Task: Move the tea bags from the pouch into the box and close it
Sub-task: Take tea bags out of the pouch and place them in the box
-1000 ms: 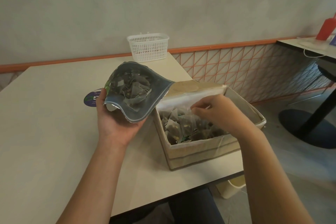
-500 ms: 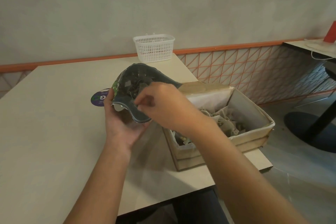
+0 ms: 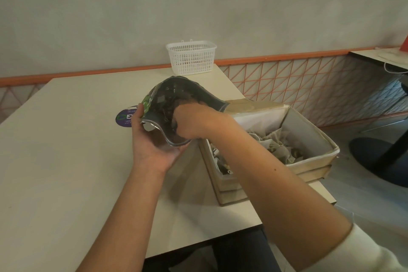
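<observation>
Since half a second ago the right hand (image 3: 189, 122) has pushed deeper into the pouch (image 3: 176, 104) mouth, fingers hidden inside, so its grip cannot be told. Left hand (image 3: 154, 146) cups and holds the pouch from below, at frame centre above the desk (image 3: 66, 161). Right of it sits the open box (image 3: 309, 139) with tea bags (image 3: 278, 146) inside; a white basket (image 3: 191, 56) stands at upper centre
</observation>
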